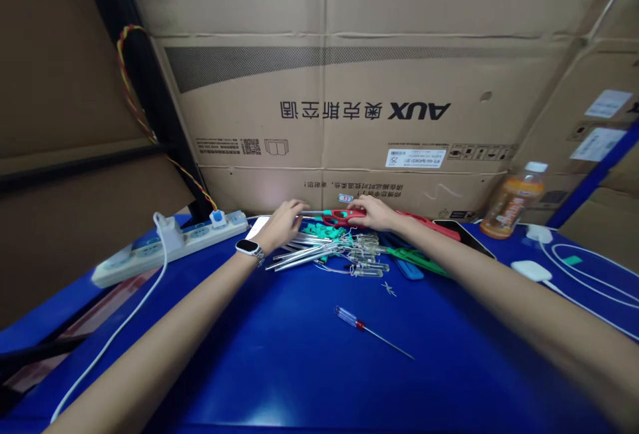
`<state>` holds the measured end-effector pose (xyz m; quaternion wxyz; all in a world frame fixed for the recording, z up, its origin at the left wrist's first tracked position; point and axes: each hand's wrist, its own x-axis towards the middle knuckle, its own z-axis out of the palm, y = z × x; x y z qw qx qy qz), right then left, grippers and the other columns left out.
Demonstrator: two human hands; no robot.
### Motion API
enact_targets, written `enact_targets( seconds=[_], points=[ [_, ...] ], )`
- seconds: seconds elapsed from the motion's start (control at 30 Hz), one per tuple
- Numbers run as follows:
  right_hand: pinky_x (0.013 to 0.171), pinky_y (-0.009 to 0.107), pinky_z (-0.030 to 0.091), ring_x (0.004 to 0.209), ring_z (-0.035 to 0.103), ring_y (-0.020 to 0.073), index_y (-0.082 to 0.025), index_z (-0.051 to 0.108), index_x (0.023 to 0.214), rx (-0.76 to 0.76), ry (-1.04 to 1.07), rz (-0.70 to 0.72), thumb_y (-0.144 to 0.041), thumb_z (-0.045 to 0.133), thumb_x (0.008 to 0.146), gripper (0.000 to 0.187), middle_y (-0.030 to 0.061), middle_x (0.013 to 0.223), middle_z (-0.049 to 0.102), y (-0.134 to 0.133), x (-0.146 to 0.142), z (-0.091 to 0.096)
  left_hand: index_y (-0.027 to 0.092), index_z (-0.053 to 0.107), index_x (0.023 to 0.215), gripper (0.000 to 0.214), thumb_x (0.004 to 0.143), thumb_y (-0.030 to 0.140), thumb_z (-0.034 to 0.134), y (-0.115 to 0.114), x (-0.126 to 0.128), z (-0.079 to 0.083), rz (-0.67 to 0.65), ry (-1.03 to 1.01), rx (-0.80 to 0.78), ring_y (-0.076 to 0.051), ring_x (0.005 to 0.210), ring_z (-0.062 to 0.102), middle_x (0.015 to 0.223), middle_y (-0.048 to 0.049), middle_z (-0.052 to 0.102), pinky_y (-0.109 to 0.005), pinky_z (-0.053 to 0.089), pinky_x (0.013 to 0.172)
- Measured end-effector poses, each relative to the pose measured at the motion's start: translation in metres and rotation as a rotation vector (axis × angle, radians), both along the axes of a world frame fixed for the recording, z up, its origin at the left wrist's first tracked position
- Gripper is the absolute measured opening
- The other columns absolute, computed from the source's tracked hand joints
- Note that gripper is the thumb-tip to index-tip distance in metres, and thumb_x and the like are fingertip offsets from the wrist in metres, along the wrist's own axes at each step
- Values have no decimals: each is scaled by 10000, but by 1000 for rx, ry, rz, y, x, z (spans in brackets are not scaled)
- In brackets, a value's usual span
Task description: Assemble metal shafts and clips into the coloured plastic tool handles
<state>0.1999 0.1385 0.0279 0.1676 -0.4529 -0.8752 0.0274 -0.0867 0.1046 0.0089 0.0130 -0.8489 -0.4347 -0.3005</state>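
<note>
Behind the grip, a big wall of cardboard (239, 98) with black print upside down. Under the grip, a blue table (259, 341), smooth and shiny. Out past the left end of the grip, a white power strip (197, 239). Well out past the right end of the grip, a bottle (512, 204) of orange drink. Just on the near side of the grip, a messy heap of shiny tubes (312, 255), green bits (322, 231) and clear parts (369, 273). To the right of the grip, a long red shell (439, 229) and, a bit nearer, a green shell (424, 261). In the grip itself, one lighter (335, 217) at the back of the heap, with left hand (283, 221) looking pinched on the thin metal end and right hand (375, 212) closed on the red handle. Likely light and stiff, slick on the metal, easy to crack at the plastic. Best held by the fat red part, with only a soft pinch on the thin end. Laid side to side and almost level, long way running from hand to hand, thin end pointing left. Well on the near side of the grip, a screwdriver (359, 323), thin rod pointing away to the right. Between grip and screwdriver, some tiny pale sticks (389, 289).
</note>
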Motion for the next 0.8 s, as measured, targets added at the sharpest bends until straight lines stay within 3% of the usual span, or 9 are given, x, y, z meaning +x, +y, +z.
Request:
enact_targets(
  seconds=[0.2,0.4,0.57,0.8],
  points=[
    [866,412,407,1082,509,309,-207,669,1169,143,-103,-75,-359,645,862,343,134,1139,627,12,-18,-19,124,608,1241,411,923,164,351,30,10,-21,-31,188,-123,-267,1235,559,1343,-152,585,-441,425,1082],
    [893,418,410,1087,518,289,-201,650,1167,161,24,-117,-299,653,830,351,120,1179,579,3,-17,-24,135,608,1245,409,937,199,346,28,11,-26,-14,182,-140,-273,1266,539,1389,-142,556,-460,403,1105],
    [922,456,415,1116,533,292,-212,659,1110,151,149,-119,-289,597,870,259,99,1128,604,-21,-15,-14,124,600,1234,389,970,225,333,6,20,-9,30,177,-110,-289,1299,491,1419,-146,519,-464,404,1095],
    [900,422,439,1045,573,249,-216,664,1015,121,302,-35,-244,594,875,159,69,1049,641,-84,-15,-12,176,605,1109,274,993,283,381,-52,36,6,-90,114,-13,-272,1104,576,1169,-113,606,-449,470,970]
  ],
)
